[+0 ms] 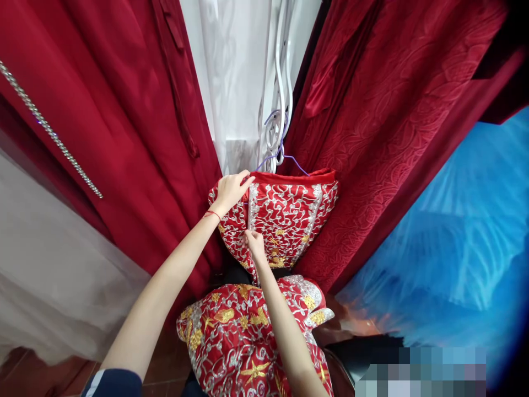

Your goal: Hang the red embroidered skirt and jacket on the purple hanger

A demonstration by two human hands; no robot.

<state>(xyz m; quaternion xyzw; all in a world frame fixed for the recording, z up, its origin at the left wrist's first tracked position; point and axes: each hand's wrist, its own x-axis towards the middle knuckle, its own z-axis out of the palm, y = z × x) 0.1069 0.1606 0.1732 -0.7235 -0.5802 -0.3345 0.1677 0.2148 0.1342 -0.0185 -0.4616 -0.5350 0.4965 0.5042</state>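
A red garment with silver and gold embroidery and a plain red band along its top, by its look a skirt [285, 207], hangs in front of me on a purple wire hanger [296, 162]. My left hand [233, 192] is closed on its top band at the left, beside a slit-like opening. Lower along that opening, my right hand [253, 242] pinches the edge; whether a small fastener is between the fingers, I cannot make out. Below, more red embroidered cloth [231, 325] lies over my lap, partly under my right forearm.
Dark red gowns [136, 138] hang to the left, one with a rhinestone strip [53, 135]. A textured red gown [397, 127] and a blue ruffled dress [463, 231] hang on the right. White scrolled metalwork [279, 82] rises behind the hanger. Pale fabric [53, 264] hangs at lower left.
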